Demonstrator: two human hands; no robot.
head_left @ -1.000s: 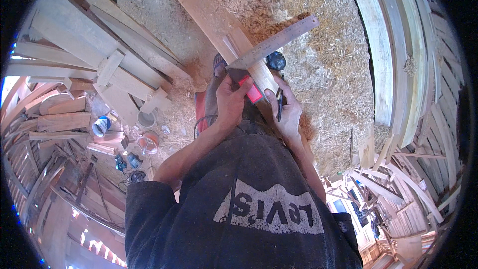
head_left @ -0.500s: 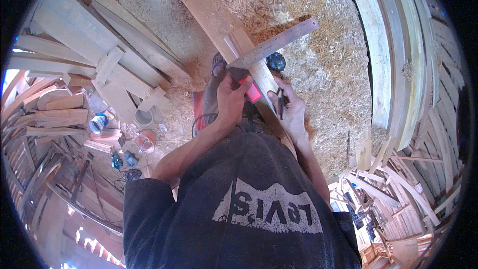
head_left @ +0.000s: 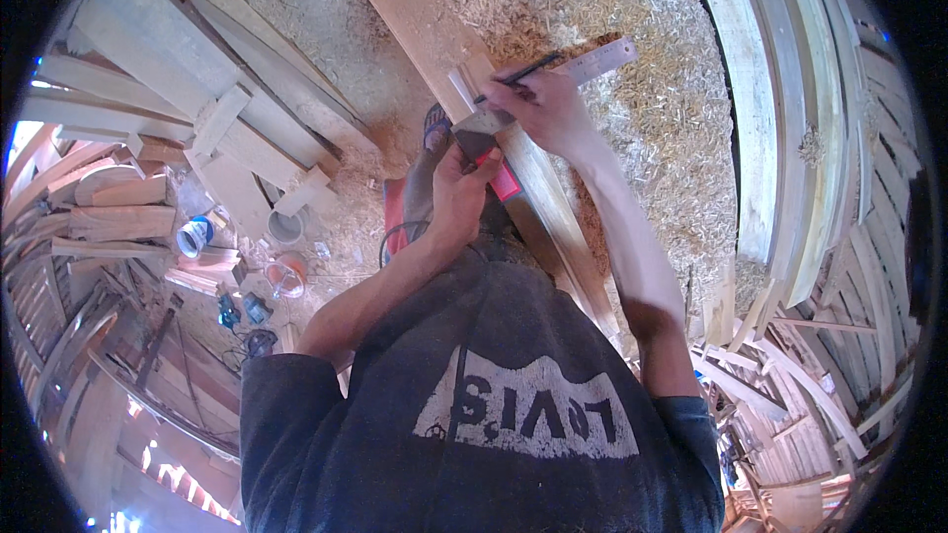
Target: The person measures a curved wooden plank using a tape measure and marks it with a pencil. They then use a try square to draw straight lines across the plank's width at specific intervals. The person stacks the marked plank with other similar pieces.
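A long wooden beam (head_left: pixel 415 10) runs from the far edge in toward my body. Across it lies a try square, its metal blade (head_left: pixel 602 59) reaching out to the right over the shavings. My left hand (head_left: pixel 459 192) is closed on the dark stock of the square, pressing it to the beam's left side. A pinkish-red rectangle (head_left: pixel 505 183) shows on the wood beside my left thumb. My right hand (head_left: pixel 543 111) grips a thin dark pencil (head_left: pixel 533 69) above the blade, its tip near the beam's surface. That hand hides the middle of the blade.
Sawdust and shavings (head_left: pixel 662 138) cover the floor. Stacked boards (head_left: pixel 188 49) lie at the left, with a white bucket (head_left: pixel 195 236) and an orange-rimmed container (head_left: pixel 286 276) nearer. Long curved planks (head_left: pixel 726 69) line the right side.
My right hand has moved up from the beam's near right side to the square's blade, carrying the pencil. My left hand has stayed on the square.
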